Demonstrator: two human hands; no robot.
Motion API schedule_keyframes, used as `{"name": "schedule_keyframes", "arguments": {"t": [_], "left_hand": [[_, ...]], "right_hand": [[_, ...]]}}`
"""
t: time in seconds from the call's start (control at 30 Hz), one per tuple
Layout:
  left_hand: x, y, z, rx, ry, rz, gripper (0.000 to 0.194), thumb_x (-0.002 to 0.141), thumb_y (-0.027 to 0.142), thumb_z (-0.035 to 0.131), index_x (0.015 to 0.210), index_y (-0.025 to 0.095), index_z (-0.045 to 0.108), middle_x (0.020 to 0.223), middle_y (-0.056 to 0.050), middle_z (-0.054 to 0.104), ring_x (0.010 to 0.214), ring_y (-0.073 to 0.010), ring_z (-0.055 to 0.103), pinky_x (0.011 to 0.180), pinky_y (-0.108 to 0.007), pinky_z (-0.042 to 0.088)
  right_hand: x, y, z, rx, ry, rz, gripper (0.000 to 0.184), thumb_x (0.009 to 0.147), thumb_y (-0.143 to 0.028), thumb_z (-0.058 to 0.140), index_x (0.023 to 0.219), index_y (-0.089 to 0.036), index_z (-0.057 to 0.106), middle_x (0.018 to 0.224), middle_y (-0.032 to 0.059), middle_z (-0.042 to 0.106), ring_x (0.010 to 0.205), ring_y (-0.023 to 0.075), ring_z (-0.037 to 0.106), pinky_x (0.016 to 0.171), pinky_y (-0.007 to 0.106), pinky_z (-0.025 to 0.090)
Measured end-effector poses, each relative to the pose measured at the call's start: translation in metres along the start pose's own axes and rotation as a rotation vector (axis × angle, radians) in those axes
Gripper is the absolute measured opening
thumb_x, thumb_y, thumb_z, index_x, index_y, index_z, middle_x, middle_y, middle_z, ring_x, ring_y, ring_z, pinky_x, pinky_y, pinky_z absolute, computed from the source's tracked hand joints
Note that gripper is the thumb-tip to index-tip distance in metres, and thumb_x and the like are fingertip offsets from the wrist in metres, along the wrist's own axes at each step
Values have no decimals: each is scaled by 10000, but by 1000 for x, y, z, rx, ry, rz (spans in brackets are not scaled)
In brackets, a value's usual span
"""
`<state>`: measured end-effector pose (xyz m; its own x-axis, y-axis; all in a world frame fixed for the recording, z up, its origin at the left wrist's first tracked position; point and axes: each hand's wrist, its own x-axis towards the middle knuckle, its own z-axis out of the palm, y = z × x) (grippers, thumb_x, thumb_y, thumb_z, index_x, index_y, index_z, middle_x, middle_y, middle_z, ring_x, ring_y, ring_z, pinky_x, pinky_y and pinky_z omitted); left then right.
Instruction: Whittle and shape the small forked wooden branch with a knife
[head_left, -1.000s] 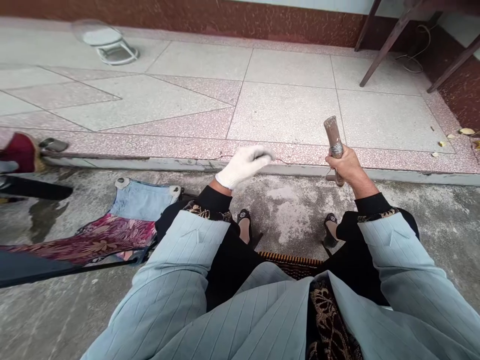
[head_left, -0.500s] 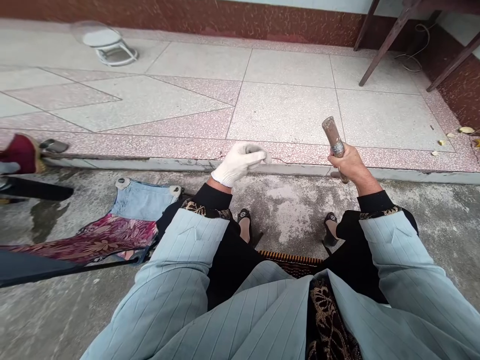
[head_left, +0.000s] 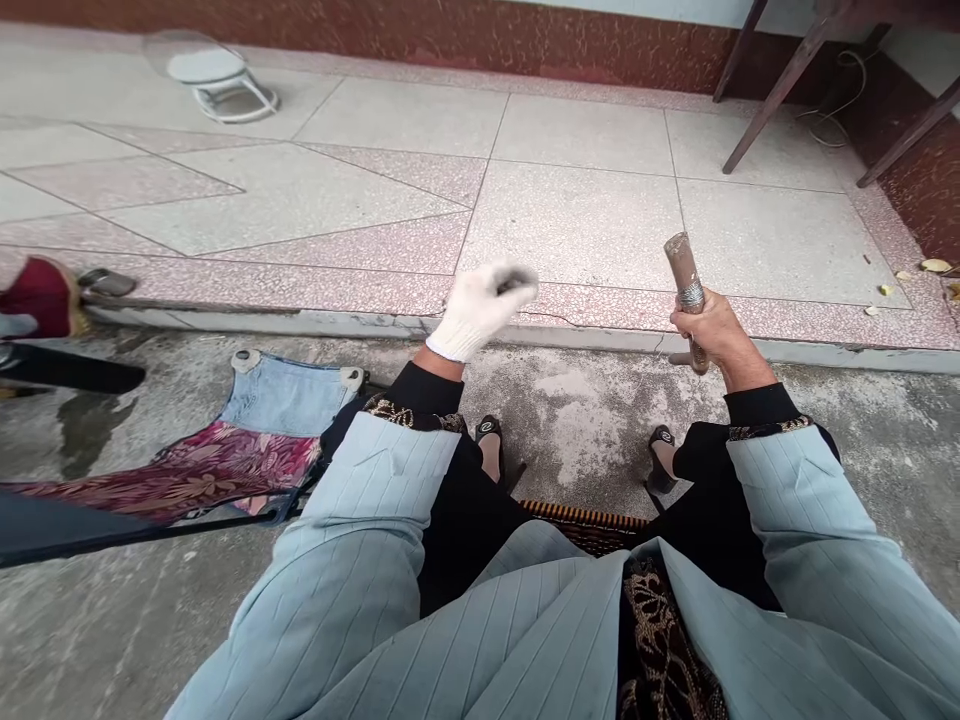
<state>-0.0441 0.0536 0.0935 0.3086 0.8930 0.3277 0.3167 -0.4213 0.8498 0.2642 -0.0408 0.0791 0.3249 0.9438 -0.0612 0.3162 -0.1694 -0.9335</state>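
Observation:
My left hand (head_left: 486,305) wears a white knitted glove and hangs over the edge of the raised floor. Its fingers curl round toward the thumb, a little smeared by motion, and I cannot make out what they hold, if anything. Bare, my right hand (head_left: 716,328) is wrapped round a thick wooden handle (head_left: 681,262) bound with wire. Its worn end points up and away from me. The lower end (head_left: 699,357) shows beneath the fist, with a short piece sticking out to the left. The two hands are well apart.
A concrete step edge (head_left: 375,325) runs across in front of my feet. On the left stand a folding chair (head_left: 277,395), another person's red shoe (head_left: 41,295) and a metal cup (head_left: 107,282). Farther back are a white stool (head_left: 217,75) and dark table legs (head_left: 776,95).
My gloved left hand has risen slightly and moved away from me, its fingers tilting. My right hand has shifted a little to the right with the wooden handle.

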Motion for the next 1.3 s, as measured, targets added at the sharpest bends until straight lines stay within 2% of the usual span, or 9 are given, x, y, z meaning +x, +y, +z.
{"name": "schedule_keyframes", "arguments": {"t": [0.17, 0.33, 0.37, 0.4, 0.5, 0.53, 0.7, 0.93, 1.3], "left_hand": [[4, -10, 2, -369, 237, 12, 248, 927, 411, 468, 946, 210, 612, 732, -24, 631, 705, -112, 625, 680, -247, 534], [-1, -4, 4, -135, 551, 117, 224, 864, 308, 568, 1077, 239, 563, 1073, -48, 617, 1025, -161, 585, 907, -339, 486], [-5, 0, 9, -83, 527, 105, 227, 870, 304, 545, 1080, 220, 567, 1092, -55, 613, 1022, -164, 581, 915, -349, 479], [-9, 4, 16, -55, 384, 56, 223, 887, 317, 506, 1060, 201, 587, 1063, -59, 628, 989, -166, 591, 892, -349, 486], [-21, 15, 47, -23, -263, -114, 319, 878, 402, 498, 1063, 180, 635, 1048, -67, 666, 959, -191, 609, 847, -352, 493], [-23, 16, 58, -51, -360, -137, 349, 861, 429, 522, 1082, 184, 636, 1079, -70, 665, 989, -200, 604, 863, -348, 484], [-17, 9, 91, -475, -401, -151, 408, 842, 462, 545, 1107, 157, 601, 1078, -100, 650, 892, -154, 614, 795, -287, 487], [-7, 1, 91, -290, -316, -217, 262, 779, 359, 613, 883, 119, 630, 799, -43, 642, 744, -129, 589, 718, -261, 476], [-12, -6, 97, -603, -452, -301, 294, 752, 357, 669, 883, 128, 539, 742, -34, 635, 611, -89, 589, 610, -232, 467]], "right_hand": [[4, 4, 8, 213, -48, 25, 225, 563, -151, 638, 712, -199, 477, 543, -64, 465, 432, 75, 402, 419, 226, 312], [5, 6, 28, 401, 87, 54, 249, 597, -176, 646, 737, -210, 442, 565, -60, 481, 469, 86, 442, 455, 226, 352], [6, 6, 33, 430, 114, 51, 255, 600, -190, 650, 743, -211, 440, 577, -58, 489, 483, 90, 460, 464, 226, 363], [5, 5, 39, 446, 130, 41, 259, 602, -205, 653, 749, -213, 441, 589, -56, 497, 497, 94, 478, 473, 226, 373], [2, 0, 55, 433, 102, 6, 258, 614, -245, 661, 760, -214, 452, 607, -50, 514, 527, 103, 520, 497, 229, 398], [1, -1, 60, 427, 70, 4, 258, 616, -257, 664, 764, -213, 457, 606, -48, 521, 530, 106, 530, 499, 230, 403], [-5, -7, 76, 460, -88, 70, 271, 597, -270, 687, 756, -203, 478, 572, -40, 559, 507, 113, 556, 465, 222, 407], [-4, -9, 78, 469, -172, 107, 272, 573, -206, 716, 736, -187, 500, 552, -27, 584, 526, 135, 605, 435, 208, 414], [-3, -11, 80, 209, -122, -8, 192, 599, -197, 677, 692, -194, 509, 536, -48, 559, 490, 113, 567, 463, 217, 408]]}}
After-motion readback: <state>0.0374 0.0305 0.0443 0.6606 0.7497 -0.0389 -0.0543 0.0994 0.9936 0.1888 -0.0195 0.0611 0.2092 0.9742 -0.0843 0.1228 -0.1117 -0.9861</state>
